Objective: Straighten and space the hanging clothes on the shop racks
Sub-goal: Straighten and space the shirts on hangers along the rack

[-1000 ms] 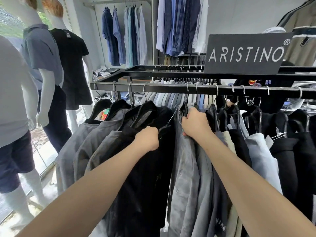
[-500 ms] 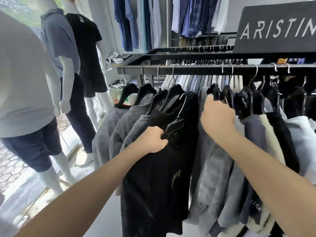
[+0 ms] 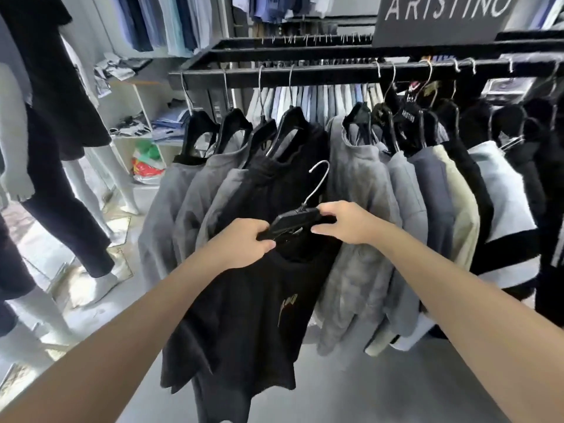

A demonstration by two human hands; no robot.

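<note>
Hanger (image 3: pixel 293 222) with its shirt (image 3: pixel 244 315) was off the rail (image 3: pixel 305 76), held in front of the hung clothes (image 3: pixel 360 178), below the bar. Left hand (image 3: pixel 244 242) gripped its left end, right hand (image 3: pixel 345 222) its right. Sign (image 3: pixel 442 19) sat on top of the rack, right side. Mannequins (image 3: pixel 55 87) stood left of the rack. Shelf unit (image 3: pixel 143 108) was behind, with a bag (image 3: pixel 146 166) at its base.

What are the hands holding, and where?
A black hanger carrying a black T-shirt, off the rail: left hand grips its left end, right hand its right end.
</note>
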